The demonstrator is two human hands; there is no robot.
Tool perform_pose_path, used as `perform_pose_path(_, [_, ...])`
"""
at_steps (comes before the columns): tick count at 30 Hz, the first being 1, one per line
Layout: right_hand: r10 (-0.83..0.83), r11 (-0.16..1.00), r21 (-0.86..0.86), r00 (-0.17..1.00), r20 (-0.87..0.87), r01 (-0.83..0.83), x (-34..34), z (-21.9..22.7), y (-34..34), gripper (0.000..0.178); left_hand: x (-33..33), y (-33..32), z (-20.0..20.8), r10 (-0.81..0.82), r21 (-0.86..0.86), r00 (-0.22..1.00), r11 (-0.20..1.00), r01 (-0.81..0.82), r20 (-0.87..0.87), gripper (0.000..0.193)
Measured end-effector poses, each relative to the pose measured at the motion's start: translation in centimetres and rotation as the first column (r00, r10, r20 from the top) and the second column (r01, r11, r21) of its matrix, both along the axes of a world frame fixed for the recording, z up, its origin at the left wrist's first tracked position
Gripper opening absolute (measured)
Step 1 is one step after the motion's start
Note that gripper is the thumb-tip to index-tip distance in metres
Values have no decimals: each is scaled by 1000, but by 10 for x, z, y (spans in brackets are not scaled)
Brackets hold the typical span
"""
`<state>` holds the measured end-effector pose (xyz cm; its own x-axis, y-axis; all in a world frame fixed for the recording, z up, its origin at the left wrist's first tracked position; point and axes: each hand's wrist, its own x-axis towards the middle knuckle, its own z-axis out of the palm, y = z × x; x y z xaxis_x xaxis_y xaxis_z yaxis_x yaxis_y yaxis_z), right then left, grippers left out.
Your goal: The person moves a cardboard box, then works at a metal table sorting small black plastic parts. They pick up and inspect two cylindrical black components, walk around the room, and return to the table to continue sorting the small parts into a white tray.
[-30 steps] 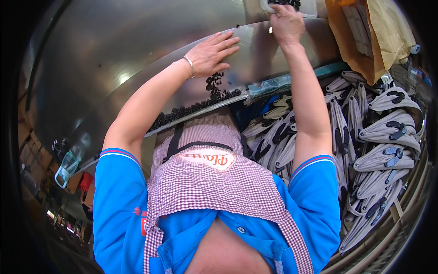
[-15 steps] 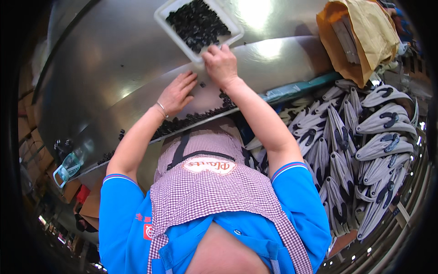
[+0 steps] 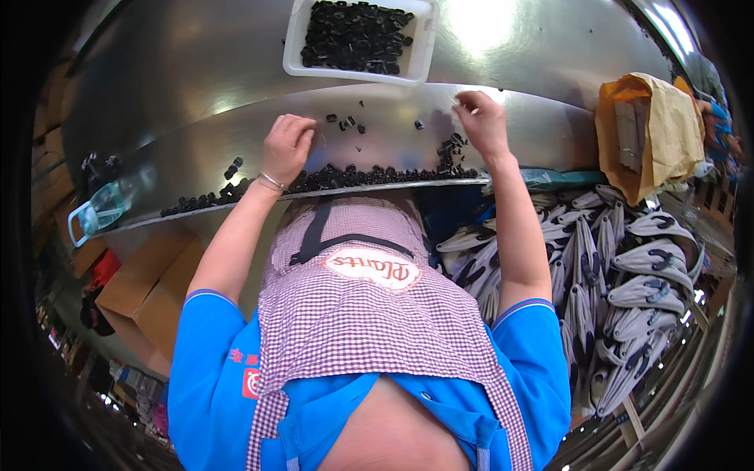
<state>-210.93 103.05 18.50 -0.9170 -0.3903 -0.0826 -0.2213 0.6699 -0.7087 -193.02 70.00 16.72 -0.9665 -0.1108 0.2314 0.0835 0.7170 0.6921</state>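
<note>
My left hand (image 3: 287, 147), with a bracelet at its wrist, hovers at the table's near side with its fingers bent together. Whatever it may pinch is too small to make out. My right hand (image 3: 483, 122) is farther right, thumb and fingers drawn together; something thin and pale may show at the tips. Several small black plastic parts (image 3: 347, 123) lie loose between the hands, and a single one (image 3: 419, 124) sits closer to the right. Beyond them stands a white plastic tray (image 3: 357, 74), heaped with black parts (image 3: 357, 35); neither hand touches it.
A row of black parts (image 3: 353, 177) lines the metal table's (image 3: 204, 86) near edge. At right are a brown paper bag (image 3: 667, 133) and a pile of grey, black-tipped pieces (image 3: 585, 267). A clear plastic container (image 3: 102, 208) is at left, above a cardboard box (image 3: 149, 286).
My right hand has let go of the tray's near corner and moved right. The tray now stands squarer to me. My left hand has drawn back, and more loose parts lie between the hands.
</note>
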Motion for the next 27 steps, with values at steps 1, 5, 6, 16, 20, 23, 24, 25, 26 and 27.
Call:
perform_pose_path(1, [27,999,22,998,58,-28,12,-2,4,20,1,1,3,55,83,997,995,-59,47,9])
perform_pose_path(5, [-5,994,108,982,186,-15,49,-9,-27,23,0,2,5,40,129,993,990,-54,108,7])
perform_pose_path(6, [-6,991,131,989,146,-14,52,-14,-33,22,0,3,6,36,147,993,988,-52,110,7])
perform_pose_path(16, [23,998,63,997,70,-27,106,-29,-81,11,-12,16,-1,-31,183,992,983,8,125,6])
perform_pose_path(20, [46,996,68,995,89,-52,125,-20,-89,15,-23,26,-3,-38,137,973,991,7,229,14])
perform_pose_path(23, [80,993,78,983,166,-94,131,-7,-95,18,-28,38,-5,-15,28,947,1000,6,320,27])
perform_pose_path(24, [71,995,67,988,137,-81,127,-6,-96,17,-29,41,-9,2,-22,956,1000,5,292,26])
perform_pose_path(25, [57,997,53,992,113,-63,123,-8,-96,16,-28,45,-13,13,-75,964,997,8,267,24])
perform_pose_path(26, [45,998,39,995,90,-49,118,-9,-96,16,-27,48,-17,25,-128,970,992,6,242,23])
perform_pose_path(27, [91,995,44,992,87,-95,114,-9,-97,16,-25,50,-20,64,-131,959,991,-29,275,17])
